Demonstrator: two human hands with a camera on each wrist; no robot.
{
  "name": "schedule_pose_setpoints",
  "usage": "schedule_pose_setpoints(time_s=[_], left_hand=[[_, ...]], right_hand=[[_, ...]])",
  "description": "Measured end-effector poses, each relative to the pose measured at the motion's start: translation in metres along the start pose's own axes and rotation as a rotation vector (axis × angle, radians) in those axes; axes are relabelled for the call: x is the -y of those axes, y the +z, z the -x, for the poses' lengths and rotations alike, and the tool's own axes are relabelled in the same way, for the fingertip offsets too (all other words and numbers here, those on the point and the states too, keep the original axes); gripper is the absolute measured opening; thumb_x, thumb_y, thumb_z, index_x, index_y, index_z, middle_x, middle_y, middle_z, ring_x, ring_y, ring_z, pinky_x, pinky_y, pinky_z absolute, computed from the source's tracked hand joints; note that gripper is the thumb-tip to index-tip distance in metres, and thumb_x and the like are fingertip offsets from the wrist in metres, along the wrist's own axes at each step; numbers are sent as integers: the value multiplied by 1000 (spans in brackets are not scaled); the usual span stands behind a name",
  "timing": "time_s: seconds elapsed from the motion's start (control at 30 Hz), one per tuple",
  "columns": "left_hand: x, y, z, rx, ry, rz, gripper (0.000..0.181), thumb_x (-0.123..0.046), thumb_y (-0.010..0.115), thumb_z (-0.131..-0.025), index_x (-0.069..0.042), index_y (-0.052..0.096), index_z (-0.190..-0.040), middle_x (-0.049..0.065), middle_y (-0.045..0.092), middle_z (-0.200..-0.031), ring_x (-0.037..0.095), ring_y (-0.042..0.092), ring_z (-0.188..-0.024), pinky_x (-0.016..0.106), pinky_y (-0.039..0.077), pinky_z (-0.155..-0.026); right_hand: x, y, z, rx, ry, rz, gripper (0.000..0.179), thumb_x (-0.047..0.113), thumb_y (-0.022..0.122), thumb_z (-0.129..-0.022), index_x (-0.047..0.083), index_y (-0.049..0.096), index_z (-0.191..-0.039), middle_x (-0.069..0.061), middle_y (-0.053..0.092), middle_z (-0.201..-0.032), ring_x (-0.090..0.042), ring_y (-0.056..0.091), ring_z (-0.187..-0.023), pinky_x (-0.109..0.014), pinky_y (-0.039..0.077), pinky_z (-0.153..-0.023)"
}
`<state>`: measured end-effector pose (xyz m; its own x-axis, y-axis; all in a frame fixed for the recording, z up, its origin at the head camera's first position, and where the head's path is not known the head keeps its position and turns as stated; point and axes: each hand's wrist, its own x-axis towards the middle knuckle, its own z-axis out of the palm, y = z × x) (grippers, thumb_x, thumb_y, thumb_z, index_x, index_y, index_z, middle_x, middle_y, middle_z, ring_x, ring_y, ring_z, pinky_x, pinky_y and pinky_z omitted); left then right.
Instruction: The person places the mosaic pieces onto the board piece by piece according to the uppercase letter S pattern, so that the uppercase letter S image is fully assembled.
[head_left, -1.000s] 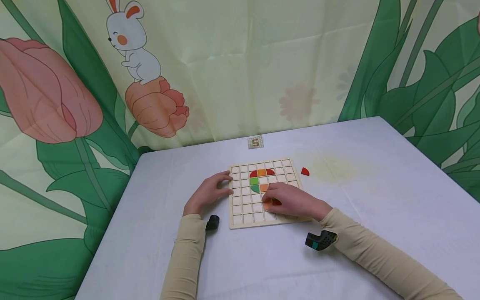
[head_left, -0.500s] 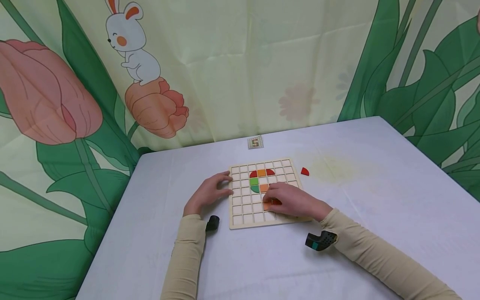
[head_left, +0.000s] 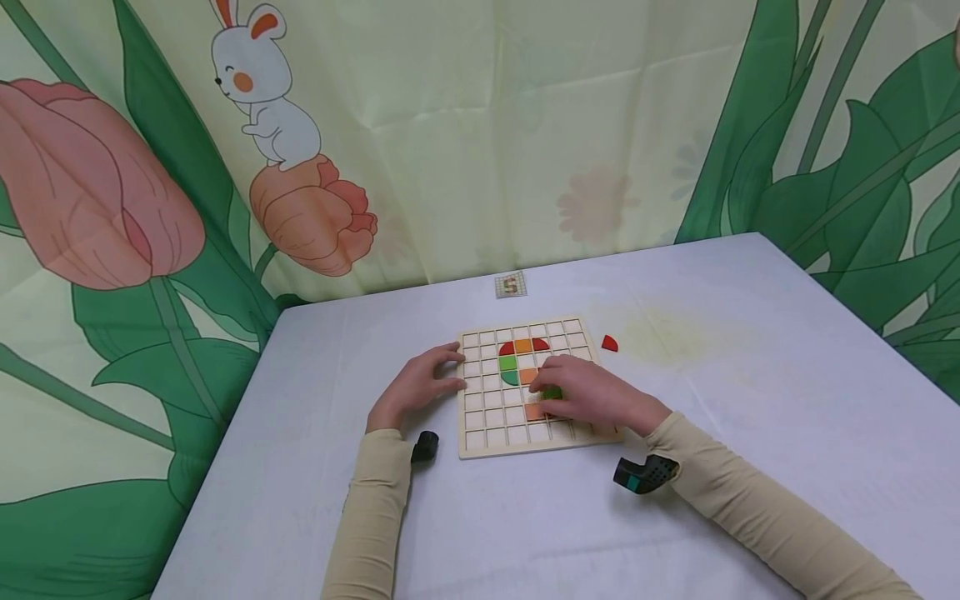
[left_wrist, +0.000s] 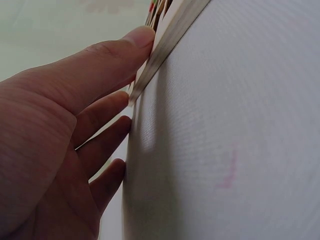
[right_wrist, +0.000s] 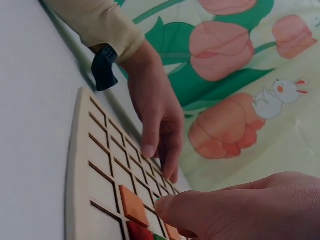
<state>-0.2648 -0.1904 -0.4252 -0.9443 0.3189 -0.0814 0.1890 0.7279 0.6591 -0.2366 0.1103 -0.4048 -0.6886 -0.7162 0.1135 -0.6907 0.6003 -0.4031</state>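
Observation:
My left hand (head_left: 420, 383) lies along the left edge of a wooden grid board (head_left: 476, 417). In the left wrist view its thumb touches the board's side, and the fingers are spread. Over the board's lower right part is my right hand (head_left: 592, 393), thumb and forefinger apart, with no piece visible between their tips. A green piece (head_left: 551, 392) shows in the gap beneath, close to an orange square (head_left: 534, 412). The right wrist view shows a red piece (right_wrist: 140, 231) beside that orange square. My right palm hides some cells.
Farther up the board sit red, orange and green pieces, including a green square (head_left: 508, 362). A loose red quarter-circle (head_left: 610, 343) lies right of the board. Behind it is a small patterned card (head_left: 511, 285). A printed curtain (head_left: 465, 150) hangs behind the white table (head_left: 720, 350).
My right hand has shifted slightly up and its thumb and forefinger have parted, uncovering the green piece and more of the orange square. The left hand has stayed at the board's edge.

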Motion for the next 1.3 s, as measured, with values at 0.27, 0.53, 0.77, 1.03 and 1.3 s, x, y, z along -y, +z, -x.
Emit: schedule_pose_setpoints(time_s=[0.27, 0.53, 0.77, 1.03, 1.3], left_hand=[[0, 1, 0, -4, -14, 6, 48, -22, 78, -85, -10, 62, -129, 1, 41, -153, 23, 31, -144, 40, 26, -118], [0, 2, 0, 0, -29, 4, 48, -24, 78, -85, -12, 62, -129, -2, 40, -153, 21, 30, -144, 38, 26, -118], [1, 2, 0, -12, -10, 10, 47, -22, 78, -85, -11, 63, -128, 0, 41, -153, 23, 31, -144, 40, 26, -118], [2, 1, 0, -9, -2, 10, 47, -23, 78, -85, -10, 63, -128, 1, 41, -153, 23, 31, -144, 40, 26, -118], [0, 1, 0, -5, -8, 1, 47, -23, 78, -85, -10, 62, -128, 1, 41, -153, 23, 31, -144, 39, 26, -118]], right_hand=[[-32, -26, 5, -77, 273, -121, 29, 20, 69, -91, 5, 69, -116, -6, 63, -106, -21, 58, -96, -36, 53, -82], [-78, -38, 19, -138, 493, -163, 37, 17, 63, -94, -2, 60, -125, -18, 60, -116, -31, 56, -102, -45, 51, -86], [-96, -39, 23, -92, 596, -158, 49, 16, 65, -91, -9, 54, -131, -24, 56, -119, -35, 52, -104, -49, 49, -92], [-94, -34, 21, -98, 559, -131, 38, 13, 67, -90, -6, 62, -123, -21, 58, -110, -33, 51, -99, -47, 50, -87], [-91, -34, 20, -99, 535, -151, 30, 9, 65, -91, -3, 62, -119, -18, 60, -108, -32, 54, -98, -47, 50, -89]])
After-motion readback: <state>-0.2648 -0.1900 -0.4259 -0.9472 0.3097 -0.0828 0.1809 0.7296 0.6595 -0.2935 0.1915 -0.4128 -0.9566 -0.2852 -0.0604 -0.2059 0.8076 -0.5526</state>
